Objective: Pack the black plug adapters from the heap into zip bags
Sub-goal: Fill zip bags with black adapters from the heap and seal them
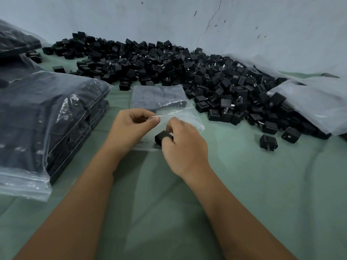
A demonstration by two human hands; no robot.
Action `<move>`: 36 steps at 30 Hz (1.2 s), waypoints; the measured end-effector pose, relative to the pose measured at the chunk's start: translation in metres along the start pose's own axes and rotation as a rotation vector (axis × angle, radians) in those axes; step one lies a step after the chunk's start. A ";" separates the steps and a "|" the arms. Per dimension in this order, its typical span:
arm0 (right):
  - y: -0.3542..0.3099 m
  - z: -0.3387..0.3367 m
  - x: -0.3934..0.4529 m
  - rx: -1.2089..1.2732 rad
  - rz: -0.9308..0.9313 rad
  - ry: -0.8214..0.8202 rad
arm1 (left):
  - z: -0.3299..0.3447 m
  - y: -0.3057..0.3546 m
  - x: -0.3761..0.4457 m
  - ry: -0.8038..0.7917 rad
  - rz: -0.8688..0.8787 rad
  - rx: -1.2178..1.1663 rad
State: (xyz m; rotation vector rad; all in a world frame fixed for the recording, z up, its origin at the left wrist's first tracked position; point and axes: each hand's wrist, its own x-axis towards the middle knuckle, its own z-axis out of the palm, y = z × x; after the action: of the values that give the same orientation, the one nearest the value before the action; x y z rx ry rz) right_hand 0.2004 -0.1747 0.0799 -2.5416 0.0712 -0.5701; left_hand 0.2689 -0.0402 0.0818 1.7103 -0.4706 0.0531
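Observation:
A big heap of black plug adapters [178, 68] lies along the wall on the green cloth. In front of it a clear zip bag [161, 102] lies flat with several adapters inside at its far end. My left hand [129, 128] pinches the near edge of the bag's mouth between thumb and forefinger. My right hand [182, 147] grips one black adapter [161, 137] in its curled fingers, while its fingertips touch the other side of the bag's mouth.
Filled zip bags [50, 117] are stacked at the left, more [16, 42] behind them. A large clear plastic sheet [308, 102] covers the heap's right side. Two loose adapters [268, 142] lie at the right. Green cloth [262, 184] spreads toward me.

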 end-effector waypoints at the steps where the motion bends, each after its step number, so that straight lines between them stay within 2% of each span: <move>1: -0.001 -0.002 -0.001 0.049 0.002 -0.052 | 0.000 -0.001 0.000 0.005 0.001 0.005; 4: -0.005 -0.002 -0.001 0.097 0.017 -0.174 | -0.001 -0.001 0.000 0.008 0.012 0.027; 11: -0.001 0.004 0.003 0.124 0.037 -0.130 | -0.001 0.004 -0.002 -0.008 0.039 -0.012; 15: 0.007 0.006 0.005 -0.056 -0.047 -0.070 | -0.001 0.011 -0.005 -0.147 0.068 -0.033; 18: 0.010 0.004 0.005 -0.213 -0.075 -0.001 | -0.003 0.012 -0.006 -0.164 0.053 -0.025; 20: 0.009 0.002 0.005 -0.229 -0.039 0.003 | -0.004 0.009 -0.005 -0.109 0.026 -0.039; 23: 0.004 0.000 0.005 -0.082 0.051 -0.014 | -0.006 0.004 -0.001 0.118 0.021 -0.030; 27: 0.005 -0.001 0.004 -0.167 -0.034 -0.072 | -0.011 0.000 0.006 0.386 -0.093 -0.104; 30: 0.010 0.002 0.008 -0.223 -0.078 -0.124 | -0.012 -0.001 0.009 0.437 -0.144 -0.136; 36: 0.011 0.008 0.012 -0.263 -0.046 -0.169 | -0.010 -0.005 0.013 0.421 -0.193 -0.127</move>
State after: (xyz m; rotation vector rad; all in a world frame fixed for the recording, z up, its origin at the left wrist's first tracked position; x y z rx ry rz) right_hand 0.2155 -0.1825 0.0725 -2.8439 0.0279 -0.3819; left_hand 0.2849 -0.0332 0.0825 1.5582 0.0043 0.2333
